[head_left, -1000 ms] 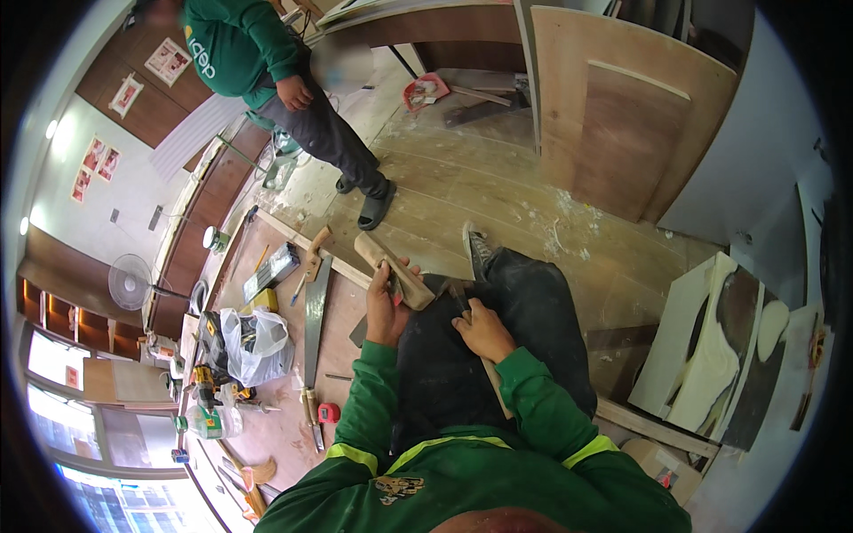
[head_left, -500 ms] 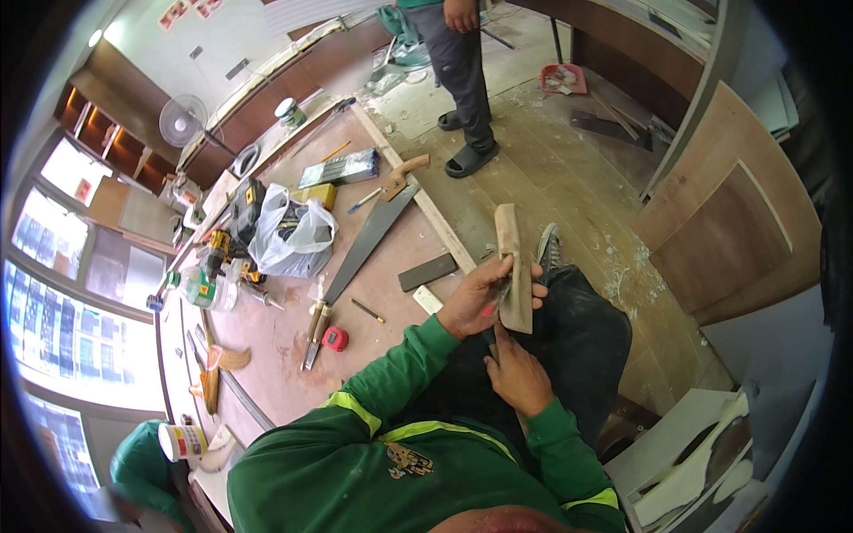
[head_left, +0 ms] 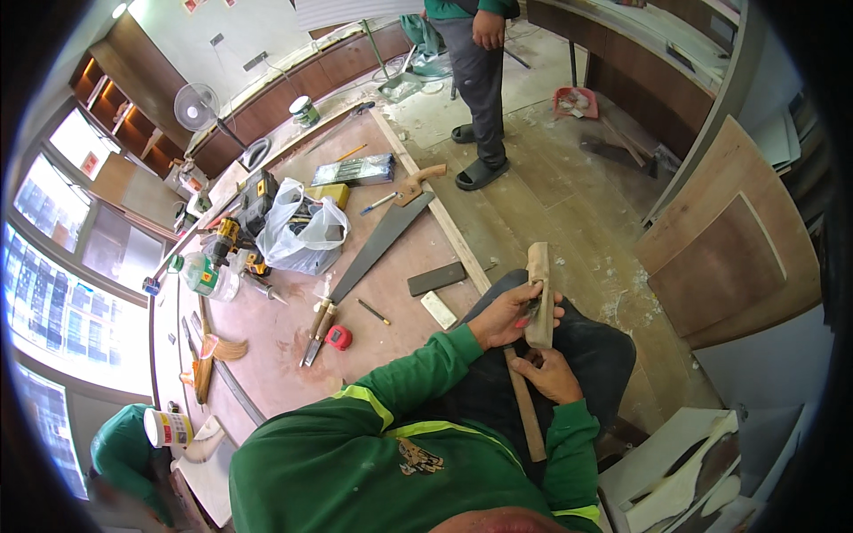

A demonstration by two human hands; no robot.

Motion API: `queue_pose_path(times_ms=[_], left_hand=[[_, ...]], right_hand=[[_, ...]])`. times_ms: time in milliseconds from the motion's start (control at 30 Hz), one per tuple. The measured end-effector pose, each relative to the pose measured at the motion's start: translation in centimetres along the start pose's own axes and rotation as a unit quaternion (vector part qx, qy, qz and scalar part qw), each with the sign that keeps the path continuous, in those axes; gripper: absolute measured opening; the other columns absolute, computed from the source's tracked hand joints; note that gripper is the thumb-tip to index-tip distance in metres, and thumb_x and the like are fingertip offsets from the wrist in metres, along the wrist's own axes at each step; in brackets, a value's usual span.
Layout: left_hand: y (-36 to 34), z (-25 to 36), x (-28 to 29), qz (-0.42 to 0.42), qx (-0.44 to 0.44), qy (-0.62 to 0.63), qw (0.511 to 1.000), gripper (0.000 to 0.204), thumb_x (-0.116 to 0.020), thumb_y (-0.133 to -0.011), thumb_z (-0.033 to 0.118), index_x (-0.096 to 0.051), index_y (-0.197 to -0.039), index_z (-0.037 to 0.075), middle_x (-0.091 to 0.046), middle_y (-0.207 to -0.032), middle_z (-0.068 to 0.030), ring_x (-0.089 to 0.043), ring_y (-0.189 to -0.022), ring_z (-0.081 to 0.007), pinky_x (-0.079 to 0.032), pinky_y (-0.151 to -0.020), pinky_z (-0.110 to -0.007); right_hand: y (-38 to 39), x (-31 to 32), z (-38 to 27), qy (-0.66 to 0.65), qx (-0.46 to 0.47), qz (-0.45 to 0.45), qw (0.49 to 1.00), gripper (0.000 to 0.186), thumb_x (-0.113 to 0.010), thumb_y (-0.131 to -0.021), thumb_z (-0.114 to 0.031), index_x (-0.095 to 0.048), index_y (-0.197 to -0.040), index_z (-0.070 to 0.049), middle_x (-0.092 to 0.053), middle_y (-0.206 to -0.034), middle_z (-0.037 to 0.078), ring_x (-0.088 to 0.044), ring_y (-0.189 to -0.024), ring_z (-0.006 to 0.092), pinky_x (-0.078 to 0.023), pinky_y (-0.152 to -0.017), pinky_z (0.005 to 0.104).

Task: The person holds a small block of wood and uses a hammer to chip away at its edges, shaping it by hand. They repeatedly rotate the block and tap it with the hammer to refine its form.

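My left hand [head_left: 502, 316] is closed around a wooden hand plane [head_left: 539, 330], a long pale block held upright above my thigh. Its fingers wrap the block's middle, where a dark piece and a small pink-red spot show. Just below, my right hand [head_left: 553, 378] is curled against a wooden tool handle [head_left: 526, 409] that slants down along my lap; the tool's head cannot be made out. On the board to the left lie a dark sharpening stone [head_left: 436, 279] and a whitish one [head_left: 438, 310]. Near them are a pencil [head_left: 373, 311] and a handsaw [head_left: 382, 244].
The pinkish work board [head_left: 284, 382] also carries chisels [head_left: 317, 333], a red tape measure [head_left: 338, 337], a plastic bag [head_left: 302, 231], a drill [head_left: 226, 240] and a bottle [head_left: 209, 278]. Another person [head_left: 480, 98] stands beyond it. A wooden panel [head_left: 733, 231] leans at right.
My hands and the plane have shifted slightly right and down in view. The right hand has slid up the handle, whose lower length now shows. The view itself has moved a little.
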State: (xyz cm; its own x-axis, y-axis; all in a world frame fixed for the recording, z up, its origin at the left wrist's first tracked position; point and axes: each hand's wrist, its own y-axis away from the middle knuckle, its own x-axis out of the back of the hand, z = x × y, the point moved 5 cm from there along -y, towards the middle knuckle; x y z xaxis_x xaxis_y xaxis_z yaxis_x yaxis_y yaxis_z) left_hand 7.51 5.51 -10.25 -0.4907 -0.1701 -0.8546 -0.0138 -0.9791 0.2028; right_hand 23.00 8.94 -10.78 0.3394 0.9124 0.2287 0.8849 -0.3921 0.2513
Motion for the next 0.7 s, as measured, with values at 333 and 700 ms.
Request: queue_pose_path(times_ms=[333, 700], left_hand=[[0.1, -0.2, 0.7, 0.023, 0.001, 0.006, 1.0, 0.054, -0.053, -0.114, 0.048, -0.064, -0.138, 0.001, -0.073, -0.124, -0.0166, -0.072, -0.115, -0.0275, -0.06, -0.101, -0.042], [0.2, -0.2, 0.8, 0.018, -0.007, 0.013, 1.0, 0.052, -0.051, -0.115, 0.047, -0.064, -0.138, 0.002, -0.073, -0.124, -0.0174, -0.074, -0.112, -0.028, -0.062, -0.1, -0.042]], right_hand=[[0.0, -0.1, -0.2, 0.032, 0.024, -0.013, 0.999, 0.061, -0.084, -0.094, -0.048, -0.072, -0.118, 0.007, -0.067, -0.081, 0.009, -0.058, -0.072, 0.0173, -0.047, -0.065, 0.0355], [-0.1, -0.3, 0.2, 0.027, 0.018, -0.012, 0.999, 0.061, -0.084, -0.094, -0.047, -0.073, -0.12, 0.007, -0.068, -0.081, 0.01, -0.059, -0.072, 0.0174, -0.047, -0.065, 0.0356]])
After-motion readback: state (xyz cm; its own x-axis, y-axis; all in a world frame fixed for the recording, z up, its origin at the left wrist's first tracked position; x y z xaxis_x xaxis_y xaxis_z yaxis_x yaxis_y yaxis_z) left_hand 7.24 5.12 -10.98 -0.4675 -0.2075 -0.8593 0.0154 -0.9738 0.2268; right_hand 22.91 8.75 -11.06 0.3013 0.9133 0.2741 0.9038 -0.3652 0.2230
